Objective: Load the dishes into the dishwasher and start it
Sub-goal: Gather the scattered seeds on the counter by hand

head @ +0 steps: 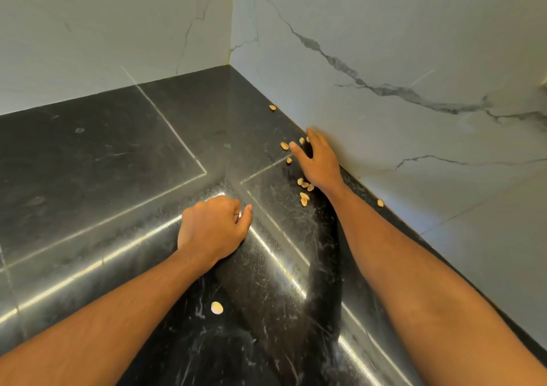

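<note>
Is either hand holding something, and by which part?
Nothing visibly held. The right hand lies open among the pistachio shells; the left hand is curled at the counter edge, its grip's inside hidden.

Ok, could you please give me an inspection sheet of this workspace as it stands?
Surface: black polished countertop, running into a corner, scuffed and streaked.
Job's things: nothing seen; no dishes or dishwasher in view.
Clutter: pistachio shells scattered along the right wall; a lone shell apart, near the left forearm.
Grips: left hand curled at the counter's inner edge, nothing visible in it; right hand with fingers spread, down among the shells by the wall.
Cables: nothing seen.
Surroundings: white marble walls with grey veins, meeting at the corner.
</note>
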The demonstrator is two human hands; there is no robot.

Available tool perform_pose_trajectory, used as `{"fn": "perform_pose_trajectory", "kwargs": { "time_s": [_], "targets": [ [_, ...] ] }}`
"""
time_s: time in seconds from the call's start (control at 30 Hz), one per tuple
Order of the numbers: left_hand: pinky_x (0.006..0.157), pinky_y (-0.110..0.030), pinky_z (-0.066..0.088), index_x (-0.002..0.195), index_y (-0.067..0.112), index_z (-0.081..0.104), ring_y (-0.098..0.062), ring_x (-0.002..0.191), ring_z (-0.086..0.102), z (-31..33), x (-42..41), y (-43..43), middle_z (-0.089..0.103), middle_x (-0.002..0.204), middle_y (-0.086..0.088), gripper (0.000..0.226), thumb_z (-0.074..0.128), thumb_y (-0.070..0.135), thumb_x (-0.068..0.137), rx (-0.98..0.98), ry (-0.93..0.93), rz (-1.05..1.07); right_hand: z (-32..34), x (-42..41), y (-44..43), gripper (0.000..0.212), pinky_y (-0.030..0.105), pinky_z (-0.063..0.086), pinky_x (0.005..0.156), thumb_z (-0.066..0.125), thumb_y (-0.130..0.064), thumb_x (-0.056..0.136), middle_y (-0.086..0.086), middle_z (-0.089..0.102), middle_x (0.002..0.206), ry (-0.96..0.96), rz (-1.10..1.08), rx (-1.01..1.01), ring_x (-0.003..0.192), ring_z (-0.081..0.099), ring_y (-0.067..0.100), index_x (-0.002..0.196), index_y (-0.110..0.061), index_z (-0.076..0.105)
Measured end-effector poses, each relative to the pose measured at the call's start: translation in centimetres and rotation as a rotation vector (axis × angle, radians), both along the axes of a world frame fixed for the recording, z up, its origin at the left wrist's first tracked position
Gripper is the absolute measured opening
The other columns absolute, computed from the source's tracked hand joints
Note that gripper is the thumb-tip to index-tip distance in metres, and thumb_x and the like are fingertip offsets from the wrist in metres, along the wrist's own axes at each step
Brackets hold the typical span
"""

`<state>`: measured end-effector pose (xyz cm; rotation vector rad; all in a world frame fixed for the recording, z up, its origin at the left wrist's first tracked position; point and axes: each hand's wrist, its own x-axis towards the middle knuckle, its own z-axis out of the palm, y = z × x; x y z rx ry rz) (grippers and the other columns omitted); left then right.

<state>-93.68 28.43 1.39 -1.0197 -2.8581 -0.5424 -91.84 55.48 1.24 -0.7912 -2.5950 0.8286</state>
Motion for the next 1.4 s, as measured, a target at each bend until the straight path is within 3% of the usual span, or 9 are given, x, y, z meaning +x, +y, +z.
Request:
{"fn": "perform_pose_trajectory", "kwargs": {
  "time_s": [0.1, 0.2, 0.43, 0.6, 0.77, 0.93, 1.0, 1.27, 1.4],
  "targets": [
    [0.045, -0.025, 0.025, 0.054, 0.018, 0.038, -0.009, 0.044, 0.04, -0.1, 0.1, 0.0, 0.041, 0.05, 0.003, 0.054, 0.045, 0.051, 0.096, 0.001, 0.012, -0.003, 0.1, -1.9, 0.7, 0.067, 0.029, 0.033, 0.109, 0.048, -0.057, 0.099, -0.001, 0.043, 0.153, 0.008, 0.084, -0.023, 0.136, 0.043, 0.014, 0.153, -0.019, 0.039],
    [0.045, -0.025, 0.028, 0.054, 0.017, 0.04, -0.01, 0.044, 0.042, -0.2, -0.1, 0.2, 0.041, 0.05, 0.004, 0.054, 0.044, 0.051, 0.096, 0.008, 0.016, 0.003, -0.2, -3.0, 1.6, 0.053, 0.04, 0.041, 0.109, 0.05, -0.048, 0.101, -0.004, 0.053, 0.136, 0.002, 0.165, 0.009, 0.126, 0.049, 0.015, 0.143, -0.016, 0.055],
    [0.047, -0.025, 0.028, 0.056, 0.016, 0.042, -0.011, 0.047, 0.045, -0.1, -0.1, 0.4, 0.048, 0.052, 0.003, 0.054, 0.045, 0.053, 0.095, 0.02, 0.028, 0.016, -0.7, -0.1, -0.7, 0.034, 0.042, 0.047, 0.09, 0.054, -0.035, 0.098, -0.005, 0.063, 0.105, 0.12, 0.332, -0.036, 0.099, 0.06, 0.012, 0.091, -0.013, 0.079],
    [0.048, -0.026, 0.039, 0.056, 0.015, 0.042, -0.012, 0.047, 0.047, -0.3, -0.2, 0.3, 0.048, 0.051, 0.002, 0.054, 0.045, 0.052, 0.095, 0.039, 0.024, 0.01, -1.0, 4.1, -2.5, 0.027, 0.039, 0.049, 0.097, 0.054, -0.024, 0.099, -0.004, 0.069, 0.115, 0.316, 0.278, -0.275, 0.11, 0.062, 0.012, 0.108, -0.017, 0.078],
    [0.049, -0.027, 0.043, 0.055, 0.014, 0.04, -0.015, 0.046, 0.046, -0.4, -0.2, 0.3, 0.045, 0.048, 0.002, 0.055, 0.045, 0.052, 0.095, 0.049, 0.019, 0.001, 0.0, 10.4, -1.7, 0.026, 0.039, 0.051, 0.097, 0.053, -0.03, 0.102, -0.012, 0.069, 0.113, 0.461, -0.298, 0.031, 0.109, 0.062, 0.01, 0.114, -0.02, 0.074],
    [0.051, -0.028, 0.043, 0.055, 0.014, 0.039, -0.016, 0.045, 0.046, -0.1, -0.1, 0.3, 0.046, 0.048, 0.001, 0.056, 0.045, 0.052, 0.095, 0.042, 0.014, -0.002, -0.6, 14.8, -1.6, 0.058, 0.039, 0.034, 0.11, 0.033, -0.049, 0.105, 0.002, 0.043, 0.148, -0.056, -0.349, 0.033, 0.137, 0.039, 0.02, 0.154, -0.018, 0.036],
    [0.052, -0.03, 0.045, 0.055, 0.014, 0.039, -0.016, 0.045, 0.047, 0.0, 0.0, 0.3, 0.047, 0.048, 0.0, 0.056, 0.046, 0.052, 0.095, 0.041, 0.005, -0.003, -0.5, 13.5, -1.6, 0.064, 0.042, 0.031, 0.116, 0.029, -0.051, 0.105, 0.004, 0.032, 0.157, -0.099, -0.272, 0.024, 0.144, 0.031, 0.022, 0.159, -0.017, 0.023],
    [0.051, -0.029, 0.044, 0.056, 0.014, 0.041, -0.014, 0.047, 0.048, 0.0, 0.0, 0.2, 0.047, 0.049, 0.001, 0.054, 0.046, 0.052, 0.094, 0.034, -0.006, 0.005, -0.4, 5.2, -4.1, 0.044, 0.031, 0.037, 0.102, 0.039, -0.03, 0.106, 0.001, 0.057, 0.13, 0.146, 0.186, 0.035, 0.119, 0.05, 0.017, 0.144, -0.012, 0.053],
    [0.051, -0.028, 0.042, 0.056, 0.015, 0.044, -0.012, 0.047, 0.046, -0.1, -0.2, 0.4, 0.048, 0.05, 0.002, 0.053, 0.045, 0.051, 0.095, 0.03, 0.016, 0.001, -0.1, 4.2, -2.3, 0.039, 0.036, 0.039, 0.111, 0.042, -0.029, 0.107, 0.0, 0.059, 0.139, 0.299, -0.154, -0.167, 0.127, 0.051, 0.014, 0.14, -0.017, 0.058]
  ]
}}
